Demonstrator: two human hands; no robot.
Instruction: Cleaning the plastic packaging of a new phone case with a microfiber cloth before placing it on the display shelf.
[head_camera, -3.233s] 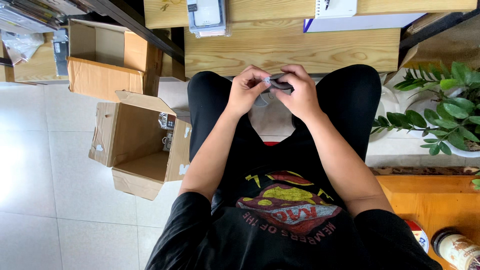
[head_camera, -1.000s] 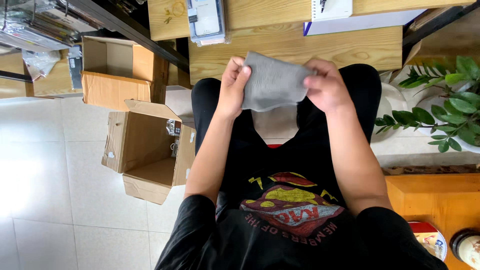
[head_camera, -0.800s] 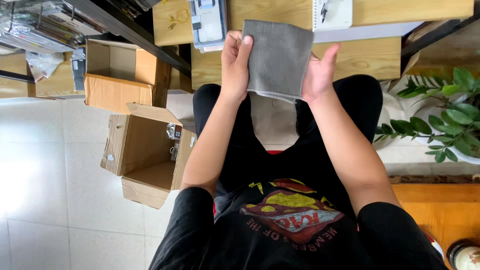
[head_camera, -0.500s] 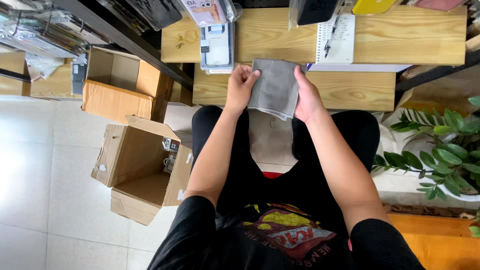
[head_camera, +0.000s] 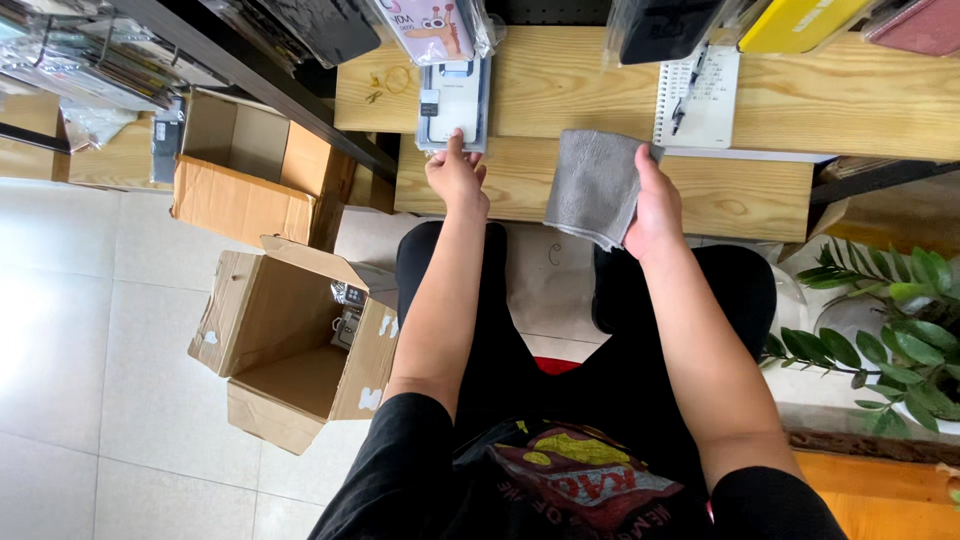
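My right hand grips a grey cloth, which hangs spread over the front edge of the wooden desk. My left hand has let the cloth go and touches the near end of a clear packaged phone case lying flat on the desk. Whether the fingers close around the package I cannot tell. I am seated, with my legs in black under the desk edge.
An open cardboard box stands on the tiled floor at my left, a second box behind it. A spiral notepad with a pen lies on the desk. A green plant grows at the right. More packaged cases line the desk's far edge.
The crumpled cloth got unfolded and raised to the desk. My left hand left the cloth and reached forward to the packaged phone case. My view tilted up toward the desk.
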